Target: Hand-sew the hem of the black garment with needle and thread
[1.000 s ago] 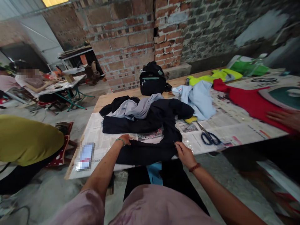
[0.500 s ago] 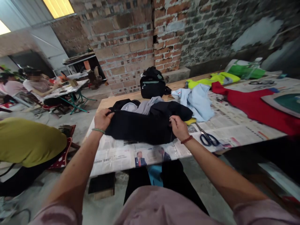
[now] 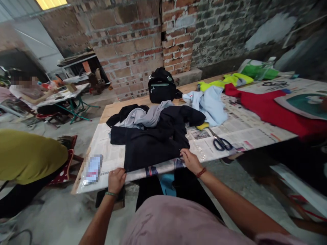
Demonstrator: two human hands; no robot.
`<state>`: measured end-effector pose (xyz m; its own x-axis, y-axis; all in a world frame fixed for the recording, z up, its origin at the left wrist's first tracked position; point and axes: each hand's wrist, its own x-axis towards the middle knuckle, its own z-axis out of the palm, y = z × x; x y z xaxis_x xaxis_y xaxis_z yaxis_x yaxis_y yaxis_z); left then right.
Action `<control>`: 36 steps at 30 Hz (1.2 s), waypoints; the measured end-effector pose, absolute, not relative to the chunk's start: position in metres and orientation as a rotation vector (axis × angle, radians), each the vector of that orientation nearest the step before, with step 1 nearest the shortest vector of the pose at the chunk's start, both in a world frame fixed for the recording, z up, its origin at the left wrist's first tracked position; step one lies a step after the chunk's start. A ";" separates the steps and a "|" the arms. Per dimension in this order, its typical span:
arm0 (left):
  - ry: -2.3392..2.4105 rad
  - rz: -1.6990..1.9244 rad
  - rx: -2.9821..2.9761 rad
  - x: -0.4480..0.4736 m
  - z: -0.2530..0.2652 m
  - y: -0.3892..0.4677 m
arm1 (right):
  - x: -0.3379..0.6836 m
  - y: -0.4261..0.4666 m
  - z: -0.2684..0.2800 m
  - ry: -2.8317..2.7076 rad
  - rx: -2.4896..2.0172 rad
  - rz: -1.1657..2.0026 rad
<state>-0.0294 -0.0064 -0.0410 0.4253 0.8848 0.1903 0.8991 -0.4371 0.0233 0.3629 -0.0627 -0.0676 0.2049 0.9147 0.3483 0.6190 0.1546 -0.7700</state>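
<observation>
A dark navy garment (image 3: 153, 146), which looks like a shirt with a short sleeve out to the left, lies spread at the near edge of the newspaper-covered table (image 3: 102, 143). My left hand (image 3: 117, 180) pinches its near left corner. At the near right corner my right hand (image 3: 190, 160) has its fingers closed on the same hem. The near edge is drawn fairly straight between both hands. Behind it are bunched a grey cloth (image 3: 143, 115) and more dark fabric (image 3: 125, 112).
Scissors (image 3: 221, 142) lie to the right, near a light blue garment (image 3: 211, 105). Farther right are a red cloth (image 3: 265, 105) and an iron (image 3: 306, 103). A black bag (image 3: 162, 86) stands behind; a phone (image 3: 93, 169) lies at left. A person in a yellow-green top (image 3: 30, 156) sits at left.
Both hands have come down toward me with the dark garment, which now lies flatter and wider over the table edge. The phone at the left has come into sight.
</observation>
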 end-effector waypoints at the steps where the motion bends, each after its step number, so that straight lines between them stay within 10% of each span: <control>1: -1.626 -0.246 -2.582 -0.030 -0.050 -0.012 | 0.362 -0.066 -0.075 -1.509 -1.574 0.422; 36: -1.179 -0.156 -2.502 -0.041 -0.054 -0.011 | 0.401 -0.085 -0.102 -0.940 -1.687 0.478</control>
<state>-0.0413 -0.0110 -0.0543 0.6441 0.7220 0.2528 0.7629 -0.5818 -0.2820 0.4008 -0.0848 -0.1025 0.6049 0.7830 0.1449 0.3440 -0.0928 -0.9344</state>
